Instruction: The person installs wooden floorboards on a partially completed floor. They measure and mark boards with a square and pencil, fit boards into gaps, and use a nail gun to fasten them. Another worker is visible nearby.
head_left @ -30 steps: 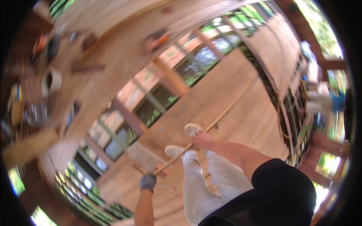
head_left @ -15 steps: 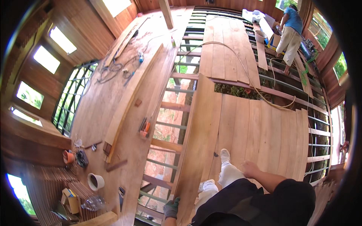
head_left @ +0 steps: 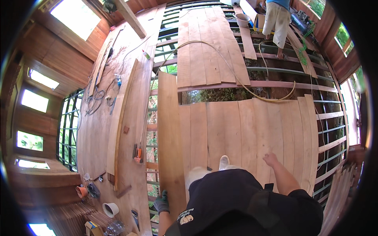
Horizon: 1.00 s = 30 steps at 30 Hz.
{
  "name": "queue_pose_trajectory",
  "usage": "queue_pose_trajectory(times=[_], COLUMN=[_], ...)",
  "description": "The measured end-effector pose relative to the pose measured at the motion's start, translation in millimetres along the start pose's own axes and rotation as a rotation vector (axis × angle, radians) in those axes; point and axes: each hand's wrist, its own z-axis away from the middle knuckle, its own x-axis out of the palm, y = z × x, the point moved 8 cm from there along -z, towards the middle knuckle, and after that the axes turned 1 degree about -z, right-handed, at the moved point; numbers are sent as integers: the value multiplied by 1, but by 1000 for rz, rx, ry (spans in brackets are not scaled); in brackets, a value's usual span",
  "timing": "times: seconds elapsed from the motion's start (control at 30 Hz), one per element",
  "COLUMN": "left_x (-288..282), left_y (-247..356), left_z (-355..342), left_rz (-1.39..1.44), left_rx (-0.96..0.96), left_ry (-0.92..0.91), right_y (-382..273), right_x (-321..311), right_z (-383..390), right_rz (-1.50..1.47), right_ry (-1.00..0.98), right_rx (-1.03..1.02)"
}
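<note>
The grey-gloved left hand grips the left edge of the long brown wooden plank, beside reddish-brown joists; the bare right hand is half-open, empty. One-sided holding could let it slip between them.

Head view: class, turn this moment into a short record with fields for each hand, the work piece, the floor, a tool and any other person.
Left hand: gloved, touching the long plank's left edge; grip partly hidden
Right hand: bare, seen against the laid floorboards; nothing visible in it
Work piece: long plank, left of those floorboards
Floor: partly boarded, open gaps showing beams
Tool: orange one, left of the plank
Other person: far right, blue top, light trousers
</note>
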Motion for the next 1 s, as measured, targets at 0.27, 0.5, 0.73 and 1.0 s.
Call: queue_pose_trajectory(times=[0.27, 0.5, 0.73, 1.0], left_x=[-11, -12, -60, -82], left_y=[136, 249, 376, 513], left_z=[-77, -183, -274, -334], left_rz=[15, -16, 23, 88], left_rx=[-19, -12, -2, -91], left_ry=[-63, -93, -30, -1], right_y=[-95, -81, -50, 4], right_x=[-134, -171, -199, -186], right_z=[-163, -256, -300, -392], right_rz=[-596, -401, -615, 35], right_ry=[139, 79, 33, -404], right_rx=[125, 188, 438, -71])
